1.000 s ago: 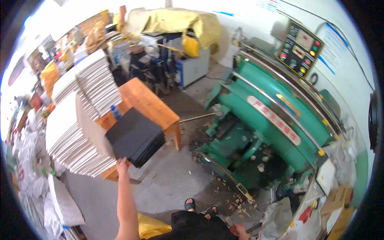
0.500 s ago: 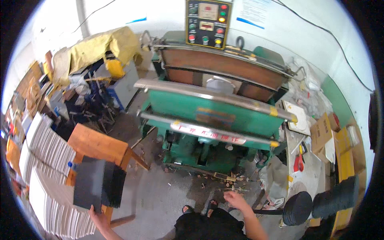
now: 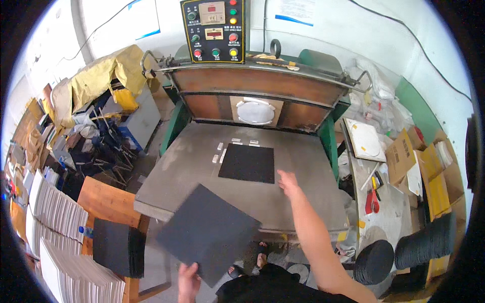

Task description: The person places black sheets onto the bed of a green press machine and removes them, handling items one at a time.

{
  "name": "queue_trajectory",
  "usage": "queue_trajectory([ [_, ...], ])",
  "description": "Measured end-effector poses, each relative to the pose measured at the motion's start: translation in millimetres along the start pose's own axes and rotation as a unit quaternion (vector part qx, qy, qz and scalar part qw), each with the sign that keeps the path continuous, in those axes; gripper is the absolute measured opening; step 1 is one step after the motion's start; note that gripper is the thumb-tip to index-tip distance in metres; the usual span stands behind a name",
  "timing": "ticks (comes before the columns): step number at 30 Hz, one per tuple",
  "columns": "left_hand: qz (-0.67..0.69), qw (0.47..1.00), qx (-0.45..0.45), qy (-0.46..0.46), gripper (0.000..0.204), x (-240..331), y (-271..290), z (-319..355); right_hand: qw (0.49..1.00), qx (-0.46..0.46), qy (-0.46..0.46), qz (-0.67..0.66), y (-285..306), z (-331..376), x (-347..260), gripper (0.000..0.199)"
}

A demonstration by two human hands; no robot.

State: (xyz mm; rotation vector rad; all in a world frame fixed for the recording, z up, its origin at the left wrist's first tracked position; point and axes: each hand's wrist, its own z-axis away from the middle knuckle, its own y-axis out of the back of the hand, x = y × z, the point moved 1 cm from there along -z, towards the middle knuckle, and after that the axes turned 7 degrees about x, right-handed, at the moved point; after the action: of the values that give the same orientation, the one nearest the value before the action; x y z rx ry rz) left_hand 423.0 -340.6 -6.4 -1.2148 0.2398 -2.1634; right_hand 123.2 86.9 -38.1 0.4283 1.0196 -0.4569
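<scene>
A square dark sheet (image 3: pixel 209 227) hangs tilted in front of the machine's bed, its lower edge gripped by my left hand (image 3: pixel 188 279). On the grey flat bed (image 3: pixel 172 166) lies another black square sheet (image 3: pixel 247 162). Several small pale blocks (image 3: pixel 216 158) sit along its left and far edges. My right hand (image 3: pixel 287 182) reaches over the bed to that sheet's right near corner, fingers stretched out and holding nothing. I cannot tell whether the fingertips touch the sheet. Behind the bed stands the machine's raised upper plate (image 3: pixel 202 83), with a white oval piece (image 3: pixel 255 112) on it.
A stack of dark sheets (image 3: pixel 111 247) rests on a wooden table (image 3: pixel 108 199) at the left, beside stacks of white sheets (image 3: pixel 58 214). On the right bench (image 3: pixel 389 217) are red-handled scissors (image 3: pixel 372 201) and round black stacks (image 3: pixel 374 261). A control panel (image 3: pixel 217 30) stands above the machine.
The machine has opened, exposing the bed and its black sheet. My left hand has moved right from the dark stack with a sheet in it. My right hand has reached forward over the bed.
</scene>
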Motion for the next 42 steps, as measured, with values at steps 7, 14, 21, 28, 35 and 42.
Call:
queue_trajectory([
  [7, -0.054, 0.995, 0.067, 0.047, 0.049, -34.5, -49.6, 34.6, 0.986, -0.027, -0.162, 0.016, -53.3, -77.6, 25.3, 0.016],
  [14, -0.098, 0.988, 0.058, 0.100, 0.034, -30.6, -70.0, 21.3, 0.953, -0.149, -0.250, -0.082, -51.0, -98.2, -1.3, 0.025],
  [21, -0.072, 0.981, -0.024, 0.181, 0.034, -40.4, -86.9, -19.2, 0.937, -0.193, -0.246, -0.157, -44.0, -105.6, -1.3, 0.021],
  [28, -0.022, 0.993, -0.013, 0.111, 0.026, -100.9, -240.9, -132.8, 0.921, -0.224, -0.073, -0.311, 67.8, -58.6, -53.7, 0.028],
  [35, 0.004, 0.991, 0.003, 0.130, 0.032, -117.7, -314.0, -264.7, 0.970, 0.017, -0.005, -0.241, 249.1, 24.7, -3.7, 0.050],
  [42, -0.446, 0.887, -0.021, -0.119, 0.062, -113.9, -317.8, -225.5, 0.972, 0.106, -0.019, -0.210, 310.8, 126.1, 56.8, 0.042],
])
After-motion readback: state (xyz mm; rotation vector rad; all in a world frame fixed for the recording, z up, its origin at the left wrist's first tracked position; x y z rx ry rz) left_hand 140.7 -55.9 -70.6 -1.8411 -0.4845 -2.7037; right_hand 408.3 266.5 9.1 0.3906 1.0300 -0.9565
